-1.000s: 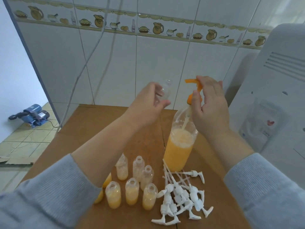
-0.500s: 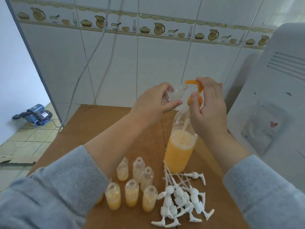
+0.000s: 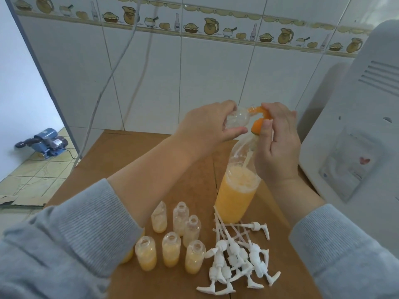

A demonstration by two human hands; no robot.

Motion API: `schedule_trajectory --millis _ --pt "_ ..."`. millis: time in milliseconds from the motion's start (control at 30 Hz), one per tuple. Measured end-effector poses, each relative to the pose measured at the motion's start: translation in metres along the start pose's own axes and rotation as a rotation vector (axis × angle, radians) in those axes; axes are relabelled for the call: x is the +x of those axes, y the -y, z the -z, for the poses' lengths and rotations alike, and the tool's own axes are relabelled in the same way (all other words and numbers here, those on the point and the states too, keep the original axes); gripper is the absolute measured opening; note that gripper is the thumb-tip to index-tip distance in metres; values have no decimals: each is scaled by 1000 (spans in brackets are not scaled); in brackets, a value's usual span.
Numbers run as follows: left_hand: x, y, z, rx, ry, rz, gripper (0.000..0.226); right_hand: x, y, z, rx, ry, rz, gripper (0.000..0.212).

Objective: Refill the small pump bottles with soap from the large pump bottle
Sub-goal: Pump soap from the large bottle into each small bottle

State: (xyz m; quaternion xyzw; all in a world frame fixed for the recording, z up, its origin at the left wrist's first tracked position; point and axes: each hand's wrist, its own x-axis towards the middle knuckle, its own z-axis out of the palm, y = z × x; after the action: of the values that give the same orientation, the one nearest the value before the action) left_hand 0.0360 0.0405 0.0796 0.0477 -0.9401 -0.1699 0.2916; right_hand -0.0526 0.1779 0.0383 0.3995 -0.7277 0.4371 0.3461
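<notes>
The left hand (image 3: 207,126) pinches an empty clear small bottle (image 3: 234,118), tilted so its mouth meets the orange pump spout (image 3: 258,110). The right hand (image 3: 278,139) curls around the pump of the large soap bottle (image 3: 237,190), mid-counter (image 3: 151,160).
</notes>
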Motion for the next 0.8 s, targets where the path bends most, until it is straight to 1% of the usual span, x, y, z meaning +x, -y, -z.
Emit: schedule_trajectory --millis 133,333,467,567,633,733,800 --pt "0 0 9 60 43 -6 45 4 5 5 -5 41 -2 39" --pt "9 -12 18 168 -2 -52 46 40 19 17 127 80 -5 53" --pt "9 -9 11 162 -12 -45 42 29 17 3 102 -5 -29 50" --pt "6 -5 5 190 29 -21 39 23 14 -7 57 -17 -4 44" --pt "4 -1 6 220 43 -20 39 22 15 -9 39 35 -15 46" --pt "6 0 11 228 30 -18 38 30 21 4 4 187 -78 51" --pt "9 -4 15 232 3 -14 39 45 24 20 95 291 -136 50"
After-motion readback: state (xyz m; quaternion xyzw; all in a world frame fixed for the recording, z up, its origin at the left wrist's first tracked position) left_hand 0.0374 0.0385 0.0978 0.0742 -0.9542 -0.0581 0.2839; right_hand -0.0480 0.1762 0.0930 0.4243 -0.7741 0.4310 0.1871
